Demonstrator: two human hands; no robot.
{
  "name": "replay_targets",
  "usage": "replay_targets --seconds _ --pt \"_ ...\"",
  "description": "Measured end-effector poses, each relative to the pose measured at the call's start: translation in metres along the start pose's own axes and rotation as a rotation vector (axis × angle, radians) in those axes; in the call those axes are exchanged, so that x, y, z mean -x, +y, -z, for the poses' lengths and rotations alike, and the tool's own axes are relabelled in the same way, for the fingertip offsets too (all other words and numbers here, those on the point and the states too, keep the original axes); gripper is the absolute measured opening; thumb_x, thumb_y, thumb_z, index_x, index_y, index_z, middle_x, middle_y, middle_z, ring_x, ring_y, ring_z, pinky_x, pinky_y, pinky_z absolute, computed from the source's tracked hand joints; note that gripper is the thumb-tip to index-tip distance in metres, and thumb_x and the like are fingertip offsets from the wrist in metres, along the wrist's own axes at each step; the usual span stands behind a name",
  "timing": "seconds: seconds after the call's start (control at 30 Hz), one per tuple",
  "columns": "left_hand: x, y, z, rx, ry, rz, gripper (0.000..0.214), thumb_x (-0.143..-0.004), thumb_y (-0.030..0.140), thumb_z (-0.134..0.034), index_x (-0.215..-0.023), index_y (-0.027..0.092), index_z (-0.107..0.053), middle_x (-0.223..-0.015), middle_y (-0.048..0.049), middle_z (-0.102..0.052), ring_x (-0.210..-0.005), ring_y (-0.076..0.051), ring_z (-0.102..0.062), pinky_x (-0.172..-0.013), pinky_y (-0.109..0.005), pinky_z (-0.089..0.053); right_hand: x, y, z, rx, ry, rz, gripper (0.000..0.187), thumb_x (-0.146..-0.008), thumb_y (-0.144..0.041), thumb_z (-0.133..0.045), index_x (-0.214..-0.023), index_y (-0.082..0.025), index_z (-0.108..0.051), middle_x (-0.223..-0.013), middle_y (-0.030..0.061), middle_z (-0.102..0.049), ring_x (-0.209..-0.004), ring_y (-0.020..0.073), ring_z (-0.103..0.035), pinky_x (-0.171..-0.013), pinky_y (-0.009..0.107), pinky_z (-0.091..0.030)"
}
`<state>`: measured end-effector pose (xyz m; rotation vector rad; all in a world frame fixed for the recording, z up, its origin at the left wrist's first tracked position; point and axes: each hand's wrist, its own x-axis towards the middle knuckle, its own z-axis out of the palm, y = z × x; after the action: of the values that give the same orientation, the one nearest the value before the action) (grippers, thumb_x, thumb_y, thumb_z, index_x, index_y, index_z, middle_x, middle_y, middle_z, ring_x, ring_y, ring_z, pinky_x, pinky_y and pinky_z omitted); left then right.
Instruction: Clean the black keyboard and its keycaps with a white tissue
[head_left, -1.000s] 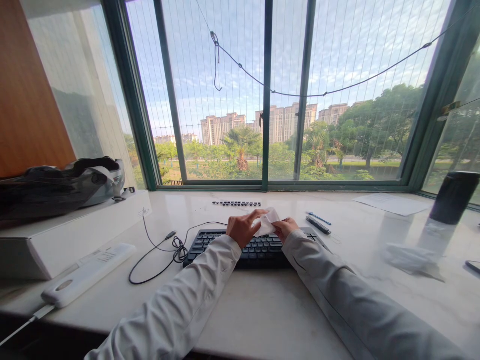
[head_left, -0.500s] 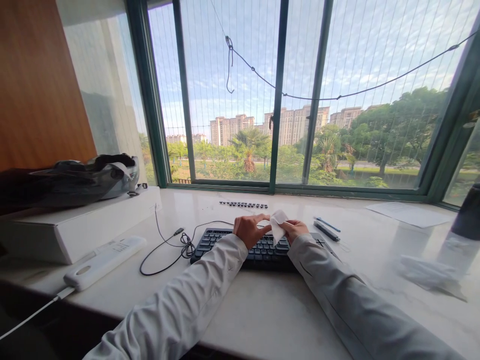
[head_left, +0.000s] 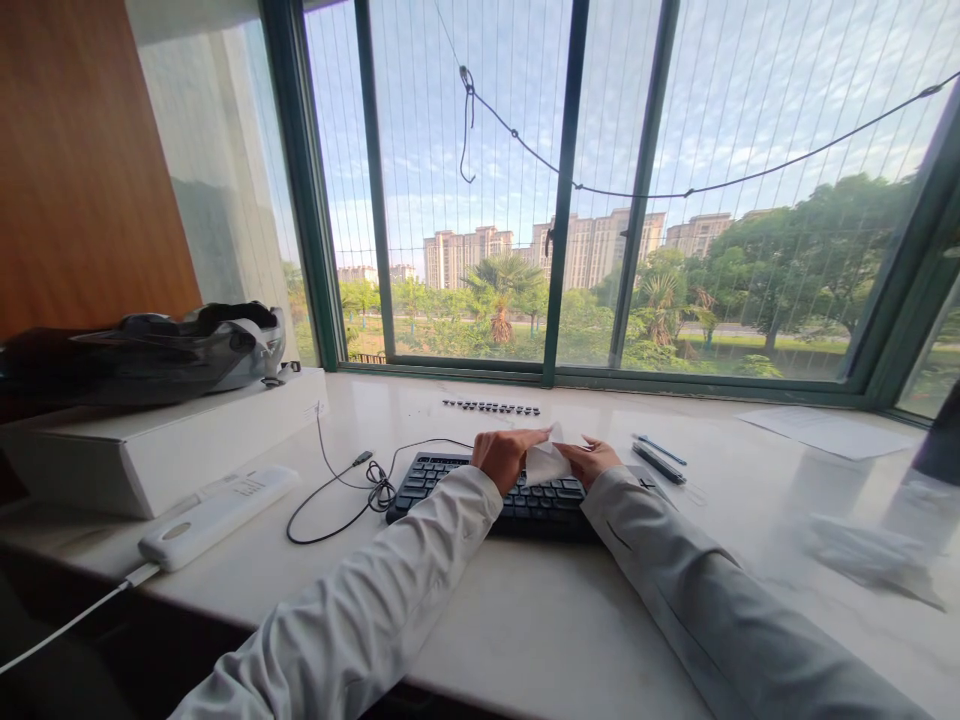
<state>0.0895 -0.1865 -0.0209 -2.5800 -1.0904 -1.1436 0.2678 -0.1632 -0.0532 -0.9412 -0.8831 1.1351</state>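
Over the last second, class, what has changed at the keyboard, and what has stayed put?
The left hand and right hand have lowered the white wipe from upright to nearly flat over the keyboard, both keeping hold. The keyboard, loose keycaps and pens stayed put.

Glossy pale stone counter [head_left: 525,620], matt black plastic keyboard [head_left: 450,480], soft white wipe [head_left: 544,465]

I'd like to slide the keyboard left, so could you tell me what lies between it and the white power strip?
In the head view, a looped black cable lies on the countertop between the keyboard and the white power strip.
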Motion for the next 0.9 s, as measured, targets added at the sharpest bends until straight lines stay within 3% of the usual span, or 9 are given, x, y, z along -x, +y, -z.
replay_targets --seconds 0.23,0.4,0.67,0.9 --pt "-0.001 0.001 0.0 -0.003 0.01 -0.001 0.035 -0.086 0.025 -0.052 -0.117 0.034 -0.063 -0.107 0.0037 -0.07 -0.097 -0.015 -0.065 -0.076 -0.022 -0.048 -0.006 0.008 0.005 0.008 0.016 0.018 0.031 -0.04 -0.019 -0.08 -0.068 -0.025 -0.067 -0.065 0.0019 -0.07 -0.073 0.0257 -0.067 -0.067 0.037 -0.053" --pt "-0.001 0.003 -0.001 -0.007 0.033 -0.014 0.03 -0.087 0.038 -0.053 -0.114 0.035 -0.065 -0.106 0.0031 -0.07 -0.097 -0.016 -0.065 -0.073 -0.022 -0.046 -0.004 0.007 0.003 0.112 0.09 0.096 0.025 -0.043 -0.022 -0.077 -0.065 -0.026 -0.067 -0.056 0.0003 -0.067 -0.073 0.0274 -0.066 -0.064 0.037 -0.052" --pt "-0.001 -0.003 -0.005 0.021 0.023 -0.046 0.03 -0.088 0.038 -0.051 -0.113 0.034 -0.065 -0.107 0.0035 -0.07 -0.097 -0.016 -0.066 -0.074 -0.023 -0.047 0.035 -0.026 -0.006 0.334 -0.009 0.185 0.025 -0.053 -0.03 -0.077 -0.075 -0.019 -0.072 -0.056 0.0026 -0.067 -0.076 0.0293 -0.065 -0.062 0.033 -0.05" --pt "-0.002 0.003 -0.003 -0.011 0.011 -0.012 0.03 -0.084 0.042 -0.055 -0.109 0.031 -0.068 -0.102 0.0004 -0.072 -0.092 -0.018 -0.067 -0.072 -0.024 -0.047 0.018 -0.014 -0.003 0.406 -0.037 0.223 0.029 -0.06 -0.042 -0.071 -0.076 -0.018 -0.073 -0.052 0.0014 -0.064 -0.066 0.0237 -0.064 -0.059 0.03 -0.049"
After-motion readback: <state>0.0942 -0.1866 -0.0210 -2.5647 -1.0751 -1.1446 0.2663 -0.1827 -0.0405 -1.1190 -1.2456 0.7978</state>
